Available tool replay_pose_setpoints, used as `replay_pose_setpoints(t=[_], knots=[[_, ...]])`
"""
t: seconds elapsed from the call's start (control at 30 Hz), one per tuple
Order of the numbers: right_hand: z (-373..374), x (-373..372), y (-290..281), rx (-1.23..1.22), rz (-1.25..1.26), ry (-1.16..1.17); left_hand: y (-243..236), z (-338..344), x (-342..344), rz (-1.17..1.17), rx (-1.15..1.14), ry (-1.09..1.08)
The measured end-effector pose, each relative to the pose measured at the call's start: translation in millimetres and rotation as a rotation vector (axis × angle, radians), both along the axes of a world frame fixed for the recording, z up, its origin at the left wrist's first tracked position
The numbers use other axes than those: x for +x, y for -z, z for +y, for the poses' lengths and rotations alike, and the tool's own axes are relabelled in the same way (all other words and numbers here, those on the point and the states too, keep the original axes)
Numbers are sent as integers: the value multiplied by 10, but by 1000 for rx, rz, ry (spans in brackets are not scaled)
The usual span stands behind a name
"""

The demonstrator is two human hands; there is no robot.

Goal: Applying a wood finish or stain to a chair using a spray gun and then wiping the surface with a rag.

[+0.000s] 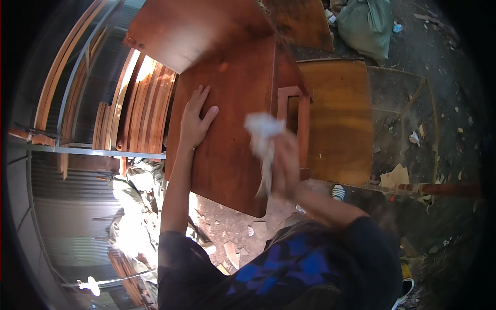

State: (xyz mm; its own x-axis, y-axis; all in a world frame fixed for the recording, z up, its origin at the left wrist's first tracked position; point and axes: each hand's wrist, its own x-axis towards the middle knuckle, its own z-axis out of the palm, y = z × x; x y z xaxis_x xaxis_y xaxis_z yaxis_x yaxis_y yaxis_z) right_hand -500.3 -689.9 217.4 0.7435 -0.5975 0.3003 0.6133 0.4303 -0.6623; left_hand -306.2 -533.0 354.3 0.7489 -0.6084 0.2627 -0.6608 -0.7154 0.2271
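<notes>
A reddish-brown wooden piece of furniture (227, 103) stands before me, with one panel (181, 26) angled at its upper end and a framed opening on its right side. My left hand (199, 119) lies open on the broad panel, fingers apart. My right hand (283, 160), blurred by motion, grips a crumpled white cloth (263, 124) over the panel's right part; whether the cloth touches the surface I cannot tell.
Stacked wooden boards (150, 103) sit on a metal rack (103, 153) at left. A yellow-brown board (338, 124) lies at right beside a thin frame. A green sack (367, 26) is at upper right. Scraps and debris (231, 250) litter the ground by my feet.
</notes>
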Motion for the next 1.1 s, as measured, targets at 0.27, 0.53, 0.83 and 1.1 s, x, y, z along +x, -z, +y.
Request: replay_pose_setpoints(t=[0.27, 0.53, 0.83, 1.1], knots=[[-1373, 2045, -416, -236, 70, 203, -60, -59, 50, -94, 12, 3], [411, -971, -399, -404, 161, 43, -67, 386, -181, -82, -41, 128], [1839, -1794, 177, -364, 458, 466, 55, 1944, -2156, 74, -24, 851], [2000, -516, 273, -424, 345, 1205, 1153, 3335, -2411, 285, -74, 721]])
